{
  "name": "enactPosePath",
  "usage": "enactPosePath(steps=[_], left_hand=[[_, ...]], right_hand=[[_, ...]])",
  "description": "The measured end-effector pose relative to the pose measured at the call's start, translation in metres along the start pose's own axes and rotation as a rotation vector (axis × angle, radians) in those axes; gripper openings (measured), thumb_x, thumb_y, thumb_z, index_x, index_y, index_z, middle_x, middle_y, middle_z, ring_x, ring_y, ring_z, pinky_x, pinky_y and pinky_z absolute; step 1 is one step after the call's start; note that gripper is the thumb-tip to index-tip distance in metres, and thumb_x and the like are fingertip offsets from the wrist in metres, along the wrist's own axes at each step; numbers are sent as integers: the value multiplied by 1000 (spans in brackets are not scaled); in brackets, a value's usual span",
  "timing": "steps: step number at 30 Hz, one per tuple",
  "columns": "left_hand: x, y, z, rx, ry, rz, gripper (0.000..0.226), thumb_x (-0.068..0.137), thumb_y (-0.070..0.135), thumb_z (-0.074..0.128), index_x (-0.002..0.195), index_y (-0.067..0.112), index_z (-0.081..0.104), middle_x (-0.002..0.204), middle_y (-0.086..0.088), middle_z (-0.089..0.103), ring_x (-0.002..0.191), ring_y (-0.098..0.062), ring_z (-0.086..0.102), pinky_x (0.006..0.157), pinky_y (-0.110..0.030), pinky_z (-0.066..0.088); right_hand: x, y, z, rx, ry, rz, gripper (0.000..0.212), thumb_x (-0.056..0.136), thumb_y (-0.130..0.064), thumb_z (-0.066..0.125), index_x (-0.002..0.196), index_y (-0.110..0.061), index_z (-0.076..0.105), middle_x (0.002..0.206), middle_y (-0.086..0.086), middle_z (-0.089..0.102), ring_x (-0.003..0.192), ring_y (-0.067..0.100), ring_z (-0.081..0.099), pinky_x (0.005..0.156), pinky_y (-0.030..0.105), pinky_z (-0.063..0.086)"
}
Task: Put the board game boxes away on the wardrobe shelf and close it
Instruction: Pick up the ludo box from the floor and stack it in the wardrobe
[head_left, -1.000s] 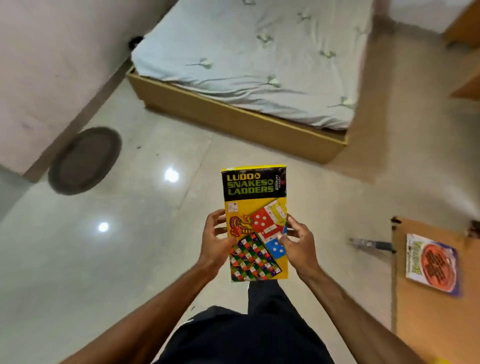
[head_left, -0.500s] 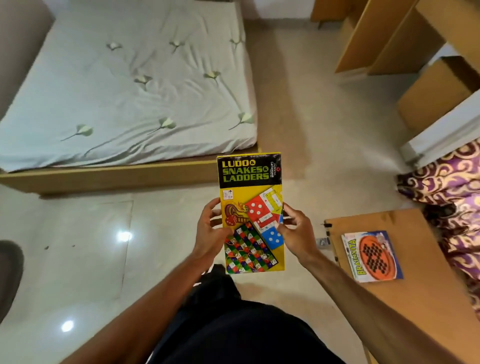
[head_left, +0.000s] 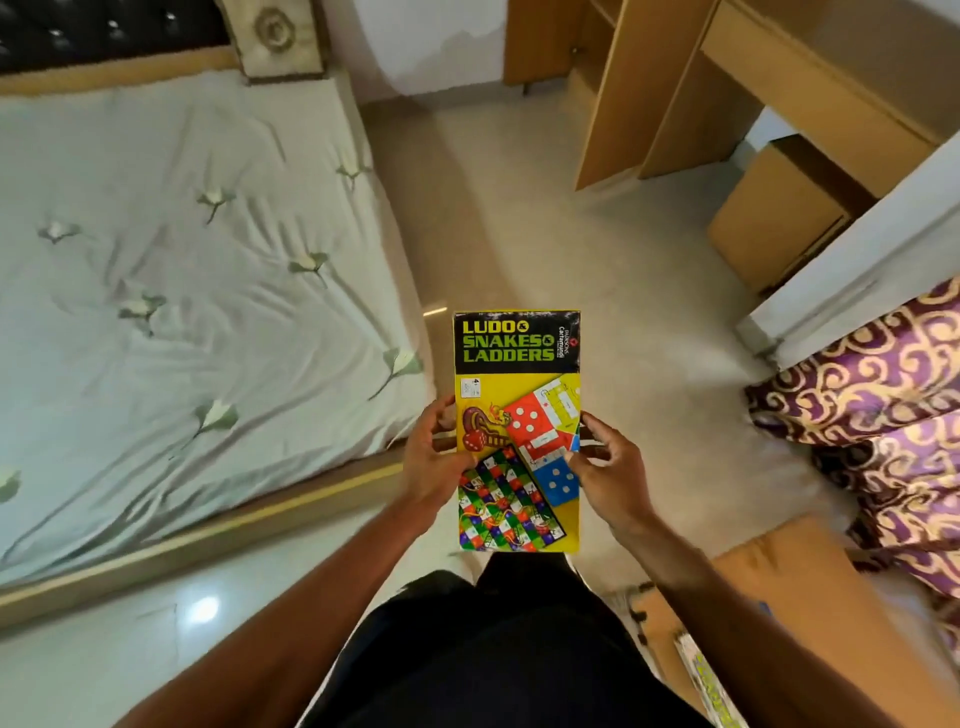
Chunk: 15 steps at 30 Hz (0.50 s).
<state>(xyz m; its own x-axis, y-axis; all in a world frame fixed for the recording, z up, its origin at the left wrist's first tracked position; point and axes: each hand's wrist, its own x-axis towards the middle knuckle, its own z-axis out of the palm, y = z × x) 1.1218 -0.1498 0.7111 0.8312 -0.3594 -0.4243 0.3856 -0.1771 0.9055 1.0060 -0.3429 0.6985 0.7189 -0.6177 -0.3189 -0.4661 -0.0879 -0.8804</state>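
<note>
The Ludo box (head_left: 517, 426) is held flat, label-up, over the floor (head_left: 519, 234) just right of the bed (head_left: 182, 260). The left hand (head_left: 431, 462) and right hand (head_left: 605, 467) each close their grip on a long edge, thumbs on top, likely steadying it for carrying.

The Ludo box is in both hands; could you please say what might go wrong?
The Ludo Snakes & Ladders box is pinched only at its long edges by the left hand and right hand, so it might slip. The wooden table close beside the right arm could be bumped.
</note>
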Motion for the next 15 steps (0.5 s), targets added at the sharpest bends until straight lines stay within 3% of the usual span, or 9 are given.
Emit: enactPosePath(steps=[3, 7, 12, 15], left_hand=[[81, 35, 28, 47, -46, 34, 77, 71, -13, 67, 132, 31, 50, 117, -5, 59, 108, -26, 61, 74, -39, 58], [181, 74, 63, 116, -77, 58, 74, 71, 0, 77, 127, 41, 50, 117, -1, 62, 108, -23, 64, 84, -50, 58], [309, 136, 115, 250, 17, 160, 73, 73, 24, 84, 136, 31, 49, 113, 1, 66, 98, -18, 68, 80, -37, 59], [372, 176, 139, 229, 29, 184, 63, 77, 22, 80, 125, 50, 51, 110, 0, 66, 98, -20, 68, 74, -38, 61]], right_hand=[[76, -21, -12, 15, 66, 1, 44, 90, -17, 68, 133, -21, 58, 119, -3, 65, 108, 15, 64, 54, 14, 53], [177, -44, -22, 46, 85, 25, 43, 90, -19, 69, 132, -21, 58, 121, -2, 64, 109, 17, 64, 63, 23, 59], [319, -99, -48, -52, 69, -25, 45, 89, -16, 70, 131, -18, 58, 119, 0, 66, 99, 13, 65, 70, 31, 60], [399, -135, -66, -123, 22, -71, 47, 88, -14, 70, 133, -15, 57, 115, -1, 65, 86, 6, 64, 66, 23, 55]])
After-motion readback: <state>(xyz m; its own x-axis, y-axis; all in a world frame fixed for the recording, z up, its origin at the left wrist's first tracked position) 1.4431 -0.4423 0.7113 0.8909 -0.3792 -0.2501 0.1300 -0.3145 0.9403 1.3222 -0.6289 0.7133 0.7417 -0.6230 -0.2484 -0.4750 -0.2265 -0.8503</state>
